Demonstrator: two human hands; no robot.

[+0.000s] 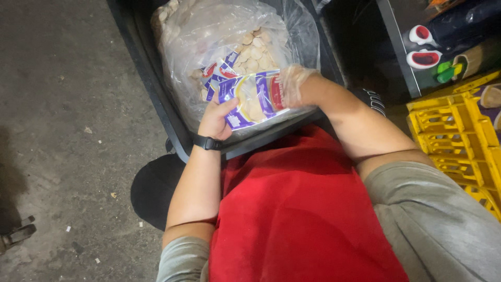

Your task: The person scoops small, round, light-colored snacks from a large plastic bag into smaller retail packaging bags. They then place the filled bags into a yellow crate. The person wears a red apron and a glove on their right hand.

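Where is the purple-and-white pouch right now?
In the head view, upper centre: the pouch is held between the left hand and gloved right hand, over the clear bag.

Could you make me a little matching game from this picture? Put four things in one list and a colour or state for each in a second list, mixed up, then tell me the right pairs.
Things:
1. left hand
2. right hand
3. crate
4. apron

Descriptions:
A. yellow plastic, at the right edge
B. bare, with a black band on the wrist
C. red, over the lap
D. inside a thin clear glove

Both hands grip the purple and white pouch above the clear bag of pale round pieces.

Pairs: 1-B, 2-D, 3-A, 4-C
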